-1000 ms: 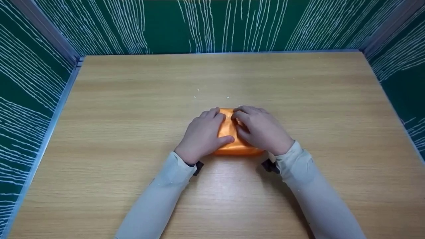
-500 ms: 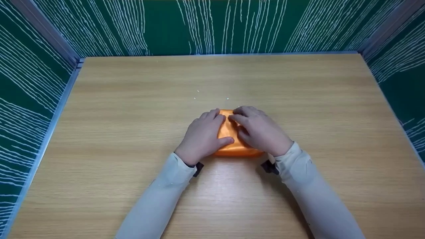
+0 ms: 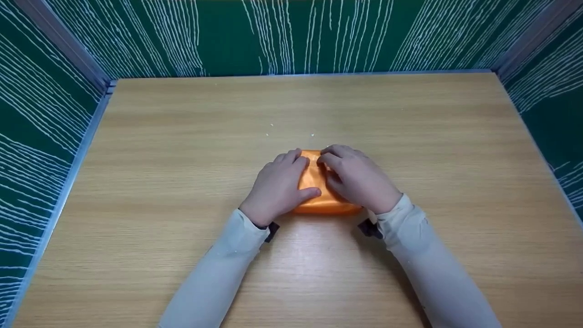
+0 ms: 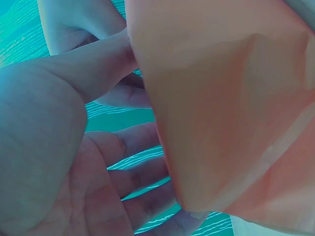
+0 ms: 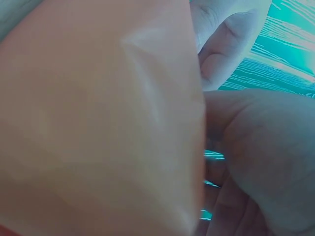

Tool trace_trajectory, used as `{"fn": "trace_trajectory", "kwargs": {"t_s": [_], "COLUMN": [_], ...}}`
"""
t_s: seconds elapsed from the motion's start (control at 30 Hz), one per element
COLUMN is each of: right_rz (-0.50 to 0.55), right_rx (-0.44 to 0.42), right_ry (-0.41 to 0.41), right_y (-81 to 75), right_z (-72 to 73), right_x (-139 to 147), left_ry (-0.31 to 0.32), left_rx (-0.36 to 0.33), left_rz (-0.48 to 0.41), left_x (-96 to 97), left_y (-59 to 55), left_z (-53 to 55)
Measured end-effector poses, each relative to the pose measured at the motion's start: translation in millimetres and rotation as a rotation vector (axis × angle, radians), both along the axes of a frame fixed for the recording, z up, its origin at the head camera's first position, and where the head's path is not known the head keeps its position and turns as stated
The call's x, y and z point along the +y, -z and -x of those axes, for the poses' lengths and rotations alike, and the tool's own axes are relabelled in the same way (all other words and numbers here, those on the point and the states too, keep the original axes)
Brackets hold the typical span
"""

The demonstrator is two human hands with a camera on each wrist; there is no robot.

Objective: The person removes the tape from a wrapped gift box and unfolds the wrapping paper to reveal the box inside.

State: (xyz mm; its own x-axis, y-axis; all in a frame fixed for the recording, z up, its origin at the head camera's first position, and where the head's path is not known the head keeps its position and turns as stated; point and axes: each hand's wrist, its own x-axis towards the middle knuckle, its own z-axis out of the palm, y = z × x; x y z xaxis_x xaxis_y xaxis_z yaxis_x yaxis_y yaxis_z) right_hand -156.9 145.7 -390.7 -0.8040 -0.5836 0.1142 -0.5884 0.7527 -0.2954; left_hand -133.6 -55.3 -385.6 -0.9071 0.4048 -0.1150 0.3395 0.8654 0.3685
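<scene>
Your orange item (image 3: 313, 177), shiny and creased, lies on the wooden counter (image 3: 182, 159) in front of you, between your two hands. Your left hand (image 3: 281, 182) is spread over its left side, with the thumb resting on the top. Your right hand (image 3: 362, 177) touches its right side with bent fingers; whether these fingers pinch the material, I cannot tell. Small white specks (image 3: 312, 135) lie just beyond it. Behind the counter stands a green wall (image 3: 227, 41) with white lines.
</scene>
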Motion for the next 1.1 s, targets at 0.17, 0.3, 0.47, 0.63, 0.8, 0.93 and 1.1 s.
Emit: {"fn": "trace_trajectory", "kwargs": {"t_s": [0.17, 0.3, 0.47, 0.63, 0.8, 0.93, 1.1], "right_rz": [0.052, 0.062, 0.047, 0.006, 0.028, 0.054, 0.082], "right_rx": [0.035, 0.045, 0.022, 0.025, 0.063, 0.064, 0.065], "right_ry": [-0.012, -0.011, 0.008, 0.027, 0.017, 0.037, 0.039], "right_y": [3.3, 3.2, 1.5, 0.9, 3.0, 4.1, 5.0], "right_z": [0.6, 0.9, 1.1, 0.8, 2.1, 2.4, 2.3], "right_x": [-0.5, -0.8, -1.4, -0.7, 0.1, 0.1, -1.0], "left_ry": [0.000, 0.005, 0.011, 0.014, 0.012, 0.007, 0.000], "left_rx": [0.007, 0.010, 0.012, 0.015, 0.015, 0.007, -0.001], "left_rz": [-0.029, -0.037, -0.031, -0.003, 0.002, 0.001, -0.013], "left_x": [-1.1, -1.5, -1.3, -0.5, 0.3, 0.5, -0.2], "left_y": [0.6, 0.8, -0.1, -1.0, -1.1, -0.7, -0.1], "left_z": [-1.2, -1.0, -0.5, -0.1, -0.2, -0.2, -0.5]}}
